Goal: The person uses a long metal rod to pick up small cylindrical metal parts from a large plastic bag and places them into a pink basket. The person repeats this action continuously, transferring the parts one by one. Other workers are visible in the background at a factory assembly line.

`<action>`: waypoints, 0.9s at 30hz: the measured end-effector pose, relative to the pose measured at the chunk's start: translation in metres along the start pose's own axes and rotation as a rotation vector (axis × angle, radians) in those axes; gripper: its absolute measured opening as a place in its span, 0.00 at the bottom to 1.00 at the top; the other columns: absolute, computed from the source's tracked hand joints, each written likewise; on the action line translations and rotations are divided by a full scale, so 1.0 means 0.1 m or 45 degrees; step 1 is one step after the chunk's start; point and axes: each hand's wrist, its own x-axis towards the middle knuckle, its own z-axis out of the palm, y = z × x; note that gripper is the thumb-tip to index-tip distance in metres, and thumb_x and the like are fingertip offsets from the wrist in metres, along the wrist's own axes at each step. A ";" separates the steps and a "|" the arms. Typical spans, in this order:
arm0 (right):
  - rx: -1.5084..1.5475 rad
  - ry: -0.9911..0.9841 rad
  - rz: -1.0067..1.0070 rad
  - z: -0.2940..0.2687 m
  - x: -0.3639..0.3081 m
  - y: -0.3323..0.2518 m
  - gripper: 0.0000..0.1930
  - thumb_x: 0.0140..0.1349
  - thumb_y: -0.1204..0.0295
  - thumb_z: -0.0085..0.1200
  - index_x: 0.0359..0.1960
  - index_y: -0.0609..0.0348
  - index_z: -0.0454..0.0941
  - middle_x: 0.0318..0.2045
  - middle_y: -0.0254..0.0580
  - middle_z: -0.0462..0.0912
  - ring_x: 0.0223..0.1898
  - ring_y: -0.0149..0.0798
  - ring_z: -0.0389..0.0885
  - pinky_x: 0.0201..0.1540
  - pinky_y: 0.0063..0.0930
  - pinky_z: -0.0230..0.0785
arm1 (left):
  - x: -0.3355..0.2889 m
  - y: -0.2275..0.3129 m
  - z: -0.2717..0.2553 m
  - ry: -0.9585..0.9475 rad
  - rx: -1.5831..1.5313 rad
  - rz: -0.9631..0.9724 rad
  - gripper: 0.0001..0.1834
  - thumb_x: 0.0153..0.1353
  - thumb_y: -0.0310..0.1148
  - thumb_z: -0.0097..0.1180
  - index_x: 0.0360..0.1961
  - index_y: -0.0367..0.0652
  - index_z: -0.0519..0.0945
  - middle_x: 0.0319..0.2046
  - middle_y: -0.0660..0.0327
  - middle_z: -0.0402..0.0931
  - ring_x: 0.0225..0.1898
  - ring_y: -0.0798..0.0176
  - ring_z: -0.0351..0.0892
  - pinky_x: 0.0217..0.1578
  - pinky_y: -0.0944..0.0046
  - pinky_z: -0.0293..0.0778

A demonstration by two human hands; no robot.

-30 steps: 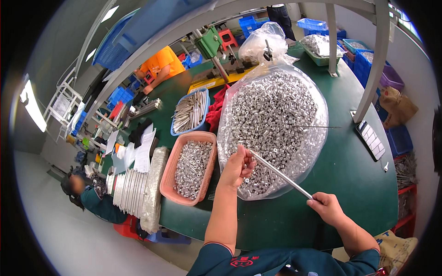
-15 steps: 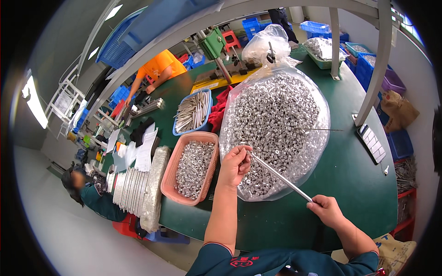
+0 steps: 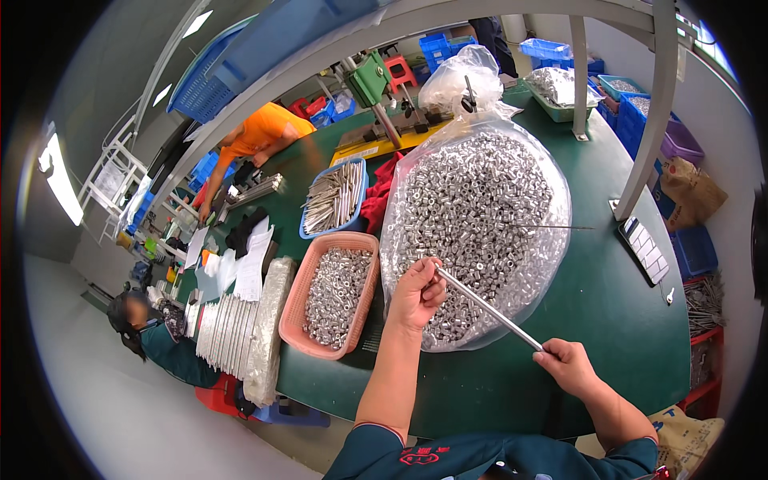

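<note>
The right hand [image 3: 566, 365] clasps the near-right end of a slender silver metal rod [image 3: 490, 309]; the left hand [image 3: 418, 293] pinches its far-left end. The rod slants above the near side of a clear plastic bag [image 3: 558, 254] of small silvery cylinders [image 3: 472, 192], right of a pink plastic basket [image 3: 289, 317].

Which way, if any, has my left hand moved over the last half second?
Yes, slightly: judged against the pink basket, the left hand has shifted a little to the right.
</note>
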 end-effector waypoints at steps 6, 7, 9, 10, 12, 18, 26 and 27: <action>0.008 0.014 -0.062 -0.02 -0.01 0.05 0.14 0.57 0.74 0.58 0.44 0.65 0.72 0.14 0.28 0.67 0.19 0.23 0.63 0.22 0.24 0.57 | -0.01 0.00 0.06 0.005 0.038 0.015 0.09 0.63 0.35 0.57 0.39 0.41 0.78 0.21 0.68 0.66 0.17 0.76 0.57 0.15 0.76 0.51; 0.023 -0.001 -0.081 -0.02 0.00 0.05 0.16 0.56 0.75 0.58 0.46 0.64 0.70 0.14 0.28 0.67 0.19 0.23 0.63 0.22 0.24 0.57 | -0.02 0.02 0.06 0.013 0.059 0.015 0.09 0.63 0.34 0.58 0.39 0.41 0.78 0.21 0.68 0.66 0.17 0.76 0.57 0.16 0.76 0.52; 0.053 -0.029 -0.118 -0.02 0.00 0.05 0.21 0.55 0.77 0.57 0.50 0.64 0.66 0.13 0.28 0.67 0.18 0.24 0.62 0.22 0.25 0.56 | -0.02 0.03 0.06 0.023 0.101 0.046 0.08 0.62 0.34 0.59 0.39 0.41 0.78 0.20 0.68 0.67 0.16 0.76 0.57 0.15 0.76 0.52; 0.034 -0.029 -0.124 -0.03 0.00 0.05 0.21 0.55 0.76 0.56 0.51 0.63 0.66 0.13 0.31 0.68 0.17 0.26 0.64 0.23 0.26 0.58 | -0.02 0.03 0.06 0.030 0.123 0.061 0.08 0.62 0.33 0.59 0.38 0.41 0.78 0.20 0.68 0.67 0.16 0.76 0.57 0.15 0.76 0.52; -0.003 -0.028 -0.135 -0.03 -0.01 0.02 0.21 0.56 0.75 0.56 0.51 0.63 0.66 0.13 0.37 0.71 0.17 0.32 0.69 0.24 0.28 0.61 | -0.04 0.07 0.06 0.045 0.183 0.051 0.08 0.61 0.33 0.60 0.37 0.41 0.78 0.20 0.68 0.67 0.15 0.76 0.56 0.15 0.76 0.52; -0.194 0.103 -0.312 0.05 -0.06 0.02 0.20 0.57 0.77 0.54 0.52 0.64 0.65 0.13 0.39 0.70 0.16 0.35 0.68 0.25 0.28 0.62 | -0.06 0.01 0.10 0.094 0.378 0.077 0.08 0.59 0.31 0.63 0.34 0.41 0.77 0.19 0.67 0.67 0.14 0.77 0.56 0.15 0.76 0.51; 0.049 0.058 -0.148 -0.01 -0.05 -0.02 0.22 0.54 0.78 0.55 0.52 0.63 0.66 0.13 0.32 0.69 0.16 0.25 0.65 0.23 0.23 0.57 | -0.03 0.05 0.04 -0.005 0.027 -0.128 0.21 0.66 0.50 0.50 0.40 0.40 0.77 0.26 0.63 0.73 0.22 0.71 0.65 0.21 0.72 0.60; 0.044 0.069 -0.150 -0.01 -0.06 -0.04 0.23 0.54 0.78 0.55 0.52 0.63 0.66 0.13 0.31 0.69 0.16 0.25 0.65 0.23 0.23 0.57 | -0.02 0.07 0.03 0.037 -0.022 -0.059 0.23 0.67 0.52 0.48 0.41 0.39 0.77 0.28 0.62 0.74 0.24 0.69 0.68 0.24 0.70 0.64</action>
